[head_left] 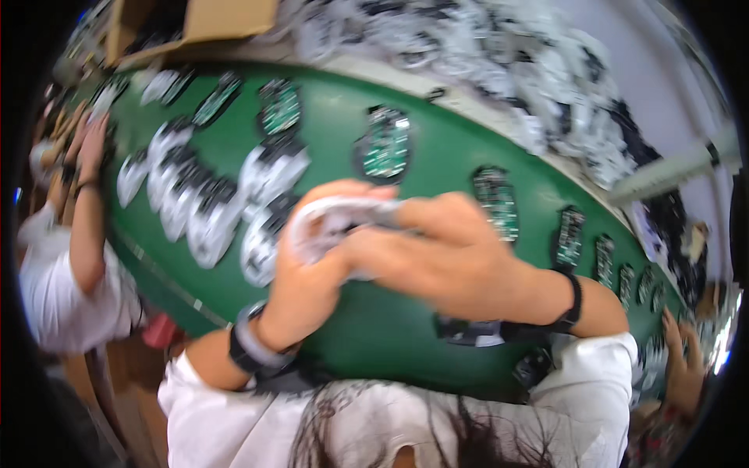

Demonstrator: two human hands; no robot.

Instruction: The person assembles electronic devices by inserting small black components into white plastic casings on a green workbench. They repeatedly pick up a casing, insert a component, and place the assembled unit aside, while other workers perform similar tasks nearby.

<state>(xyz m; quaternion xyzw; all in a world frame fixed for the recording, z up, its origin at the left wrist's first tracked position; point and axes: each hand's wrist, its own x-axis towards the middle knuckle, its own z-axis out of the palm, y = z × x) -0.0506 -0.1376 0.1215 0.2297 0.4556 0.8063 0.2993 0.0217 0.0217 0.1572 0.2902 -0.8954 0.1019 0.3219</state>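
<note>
In front of my chest, my left hand (303, 292) is closed round a white, rounded, hollow plastic shell (306, 224) with its open side up. Across its right side lies my right hand (456, 261), blurred, with curled fingers gripping the rim and reaching over the opening. Small dark parts show inside the shell; my fingers hide the rest. Just beyond my hands, a green circuit board (386, 144) sits in a dark oval casing on the table. To the right is another board in a dark casing (495, 204). White-and-black shells (269, 168) lie to the left.
The green table (335, 109) carries a row of boards curving to the right. More white shells (191, 195) are grouped at left. A cardboard box (226, 19) and heaped bagged parts (468, 47) line the far side. Co-workers' hands show at left (90, 144) and right (683, 355).
</note>
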